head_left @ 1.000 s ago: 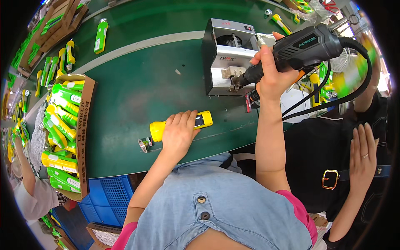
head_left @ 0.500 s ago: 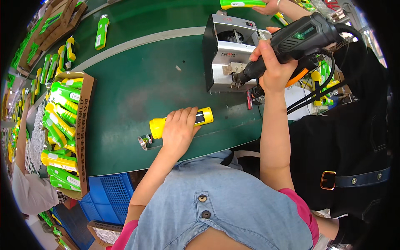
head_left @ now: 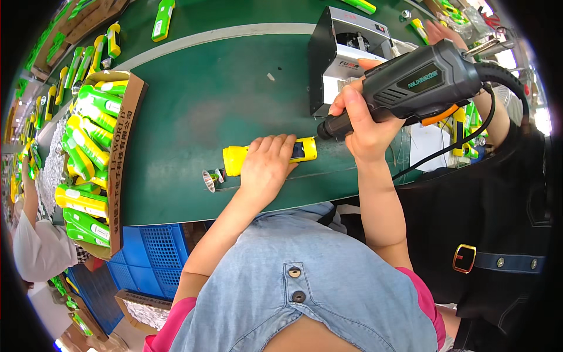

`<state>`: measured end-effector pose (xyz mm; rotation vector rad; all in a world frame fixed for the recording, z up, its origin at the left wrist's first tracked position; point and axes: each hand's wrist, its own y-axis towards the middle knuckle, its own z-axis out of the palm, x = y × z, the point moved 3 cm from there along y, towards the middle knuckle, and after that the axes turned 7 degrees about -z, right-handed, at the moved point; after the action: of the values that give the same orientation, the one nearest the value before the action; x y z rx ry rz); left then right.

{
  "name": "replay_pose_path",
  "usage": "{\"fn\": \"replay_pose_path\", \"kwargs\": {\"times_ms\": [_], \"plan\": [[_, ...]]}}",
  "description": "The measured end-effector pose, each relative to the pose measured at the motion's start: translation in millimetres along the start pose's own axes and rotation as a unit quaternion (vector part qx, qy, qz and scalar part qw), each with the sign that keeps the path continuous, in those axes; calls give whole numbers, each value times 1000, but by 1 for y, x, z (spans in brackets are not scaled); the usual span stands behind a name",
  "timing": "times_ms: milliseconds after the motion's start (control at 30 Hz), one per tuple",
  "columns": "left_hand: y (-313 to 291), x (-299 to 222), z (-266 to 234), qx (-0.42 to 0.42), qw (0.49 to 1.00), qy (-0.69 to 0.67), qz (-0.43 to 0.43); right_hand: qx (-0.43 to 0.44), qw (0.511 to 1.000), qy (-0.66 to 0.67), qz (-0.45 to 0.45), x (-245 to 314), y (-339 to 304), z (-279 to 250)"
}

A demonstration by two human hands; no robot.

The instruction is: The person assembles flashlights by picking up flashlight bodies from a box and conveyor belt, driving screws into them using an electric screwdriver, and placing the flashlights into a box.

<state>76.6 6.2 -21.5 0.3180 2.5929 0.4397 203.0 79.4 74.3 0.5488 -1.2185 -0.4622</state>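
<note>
At the left of the frame stands a brown cardboard box [head_left: 121, 176] filled with green-and-yellow plastic flashlights [head_left: 88, 154]. Near the centre, a shiny cone-shaped metal reflector [head_left: 209, 180] hangs out beside the wide end of a yellow cylindrical plastic flashlight body [head_left: 236, 161], which lies on the green table [head_left: 193, 94]. The body is probably light, stiff and a little slippery, best taken around its middle; the reflector seems fragile. The left hand [head_left: 267, 159] covers this middle, fingers pressed together. Right of centre, the right hand [head_left: 372, 132] wraps a black electric screwdriver [head_left: 419, 82]; whether its tip touches the body, I cannot tell.
</note>
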Motion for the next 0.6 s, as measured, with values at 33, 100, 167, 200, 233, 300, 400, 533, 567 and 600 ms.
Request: {"fn": "replay_pose_path", "kwargs": {"times_ms": [33, 100, 167, 200, 233, 300, 400, 533, 567, 600], "plan": [[0, 0, 0, 2, 1000, -1, -1, 0, 1000, -6, 0, -3, -1, 0], [1, 0, 0, 1, 1000, -3, -2, 10, 1000, -12, -10, -5, -1, -1], [0, 1, 1, 1, 1000, -6, -1, 18, 999, -19, -20, -6, -2, -2], [0, 1, 1, -1, 1000, -3, -1, 20, 999, -23, -21, -7, -3, -2], [0, 1, 1, -4, 1000, 0, 0, 23, 999, -27, -22, -8, -3, -2], [0, 1, 1, -2, 1000, 1, -1, 27, 999, -21, -17, -9, -5, -2], [1, 1, 2, 2, 1000, 2, -2, 33, 999, -19, -14, -17, -10, -3], [1, 1, 2, 3, 1000, 6, -5, 82, 995, -62, 10, -19, -13, 0], [1, 1, 1, 4, 1000, 6, -8, 84, 995, -60, 12, -20, -15, -2], [1, 0, 1, 4, 1000, 11, -6, 100, 993, -60, 13, -24, -17, -3]]}}
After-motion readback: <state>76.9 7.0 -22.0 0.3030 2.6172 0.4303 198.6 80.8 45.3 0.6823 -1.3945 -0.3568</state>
